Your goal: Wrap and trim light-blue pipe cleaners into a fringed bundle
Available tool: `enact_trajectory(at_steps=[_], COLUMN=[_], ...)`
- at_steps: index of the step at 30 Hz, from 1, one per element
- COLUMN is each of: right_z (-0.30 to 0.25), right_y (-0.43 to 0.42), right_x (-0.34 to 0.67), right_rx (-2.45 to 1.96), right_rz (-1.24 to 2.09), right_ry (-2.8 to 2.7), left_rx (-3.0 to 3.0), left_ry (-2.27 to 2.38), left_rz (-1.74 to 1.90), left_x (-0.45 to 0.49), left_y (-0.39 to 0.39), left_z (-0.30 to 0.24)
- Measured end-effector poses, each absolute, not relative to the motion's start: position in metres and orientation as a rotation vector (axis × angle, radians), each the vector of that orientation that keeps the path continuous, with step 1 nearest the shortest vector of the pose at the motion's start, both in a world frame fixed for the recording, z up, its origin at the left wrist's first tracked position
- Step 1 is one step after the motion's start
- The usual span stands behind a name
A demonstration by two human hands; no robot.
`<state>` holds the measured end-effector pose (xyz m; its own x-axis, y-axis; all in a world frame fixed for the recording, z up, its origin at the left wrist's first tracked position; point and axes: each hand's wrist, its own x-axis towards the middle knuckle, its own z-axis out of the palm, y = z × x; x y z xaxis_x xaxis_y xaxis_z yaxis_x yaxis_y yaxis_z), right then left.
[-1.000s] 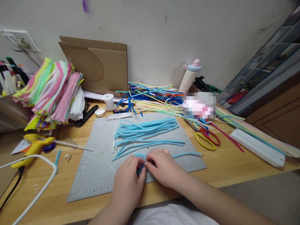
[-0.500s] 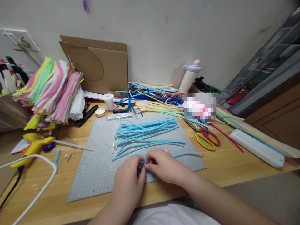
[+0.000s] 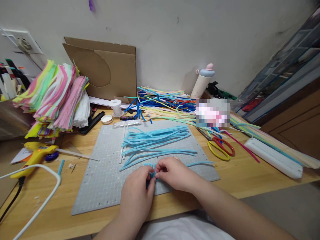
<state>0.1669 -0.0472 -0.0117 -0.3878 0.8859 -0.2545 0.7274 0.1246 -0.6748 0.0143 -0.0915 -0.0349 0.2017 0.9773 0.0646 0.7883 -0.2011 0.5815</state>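
Both my hands meet over the front of a grey cutting mat (image 3: 100, 186). My left hand (image 3: 137, 186) is closed around a small bent piece of blue pipe cleaner (image 3: 149, 165), mostly hidden by the fingers. Thumb and fingers of my right hand (image 3: 172, 173) pinch the same piece from the other side. A long blue strand (image 3: 200, 163) sticks out to the right behind my right hand; I cannot tell whether it joins the held piece. Just beyond my hands lies a loose bundle of straight blue pipe cleaners (image 3: 157, 136).
Red-and-yellow scissors (image 3: 220, 148) lie right of the mat, near a white bar-shaped case (image 3: 275, 158). At left are a yellow glue gun (image 3: 37, 155), its looping white cable (image 3: 56, 176) and stacked pastel pipe cleaners (image 3: 57, 96). Behind stand a cardboard sheet (image 3: 120, 73) and a bottle (image 3: 201, 83).
My right hand has shifted very slightly at the fingertips, and the strand behind it has moved a touch left. Both hands keep their hold; everything else stays put.
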Motion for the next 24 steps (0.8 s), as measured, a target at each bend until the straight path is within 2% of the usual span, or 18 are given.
enact_trajectory(at_steps=[6, 16, 24], right_z=[-0.0111, -0.0195, -0.0193], right_y=[-0.045, -0.0451, -0.0513], right_x=[0.1636, 0.1705, 0.1709], right_rx=[-1.65, -1.582, -1.508], right_rz=[1.016, 1.093, 1.032], right_ry=[-2.232, -2.214, -2.181], left_rx=[2.194, 2.163, 2.172], left_ry=[1.53, 1.556, 1.578], left_rz=[0.573, 0.58, 0.559], left_x=[0.0128, 0.0122, 0.015], left_y=[-0.0939, -0.0938, -0.0934], left_z=[-0.0344, -0.034, -0.0342])
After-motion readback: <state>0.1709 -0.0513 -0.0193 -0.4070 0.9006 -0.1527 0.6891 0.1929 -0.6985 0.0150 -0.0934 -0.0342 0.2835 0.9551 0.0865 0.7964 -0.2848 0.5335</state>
